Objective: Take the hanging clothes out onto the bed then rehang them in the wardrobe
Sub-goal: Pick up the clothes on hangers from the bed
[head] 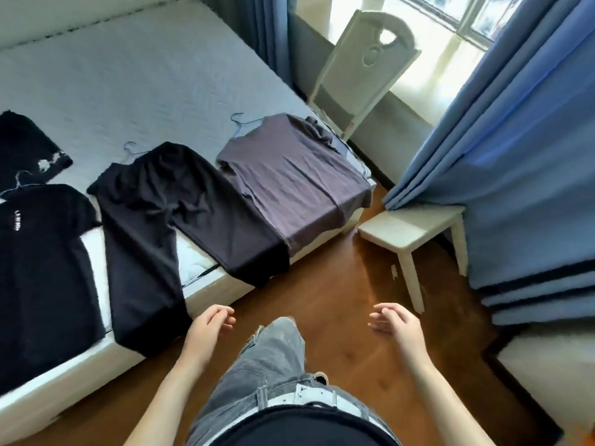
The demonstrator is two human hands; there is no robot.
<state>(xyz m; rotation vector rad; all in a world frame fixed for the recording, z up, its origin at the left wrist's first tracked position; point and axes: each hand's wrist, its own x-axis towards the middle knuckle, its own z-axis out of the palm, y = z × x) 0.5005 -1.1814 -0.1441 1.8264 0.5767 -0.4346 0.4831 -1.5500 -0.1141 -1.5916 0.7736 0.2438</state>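
Several garments lie on the grey bed (135, 72), each on a thin wire hanger. A grey-brown t-shirt (293, 175) lies at the bed's right corner. Left of it are black trousers (167, 220), their legs draped over the bed edge. A black t-shirt with small white print (42, 259) lies at the far left, and another black garment with a white pattern (29, 146) sits behind it. My left hand (209, 326) and my right hand (396, 323) hover over the floor in front of the bed, both holding nothing, fingers loosely curled. The wardrobe is out of view.
A white stool (415, 230) stands on the wooden floor (341, 297) right of the bed corner. A white chair (363, 69) stands by the window behind it. Blue curtains (515, 162) hang on the right. My grey-trousered leg steps forward between my hands.
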